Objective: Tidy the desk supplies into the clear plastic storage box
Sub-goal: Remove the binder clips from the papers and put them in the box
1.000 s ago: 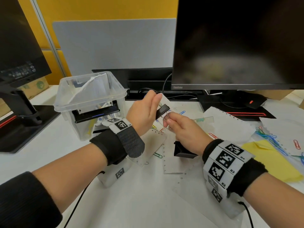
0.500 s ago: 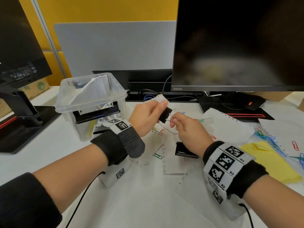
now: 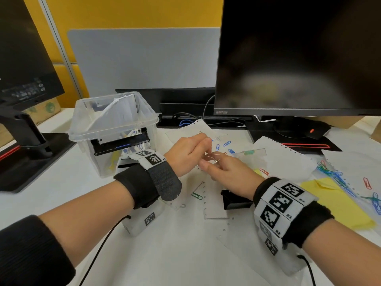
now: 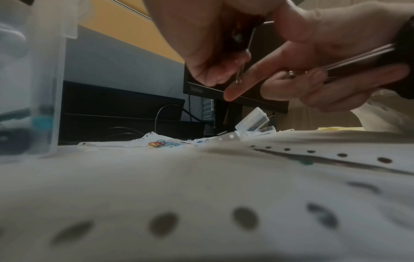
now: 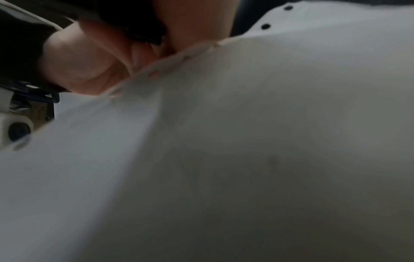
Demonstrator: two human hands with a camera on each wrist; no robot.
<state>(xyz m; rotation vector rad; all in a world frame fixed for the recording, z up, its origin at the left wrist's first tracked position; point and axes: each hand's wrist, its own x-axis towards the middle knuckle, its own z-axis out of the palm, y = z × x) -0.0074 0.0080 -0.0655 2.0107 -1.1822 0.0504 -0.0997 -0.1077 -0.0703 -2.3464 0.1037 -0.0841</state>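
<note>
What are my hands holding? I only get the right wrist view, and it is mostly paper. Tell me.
Observer: Your left hand and right hand both pinch a silver wire loop above the papers.
Operator: Locate the storage box.
Observer: The clear box stands open, just left of your left hand.
Operator: Name what lies loose nearby.
Observer: A black binder clip lies on the papers beside your right wrist.
</note>
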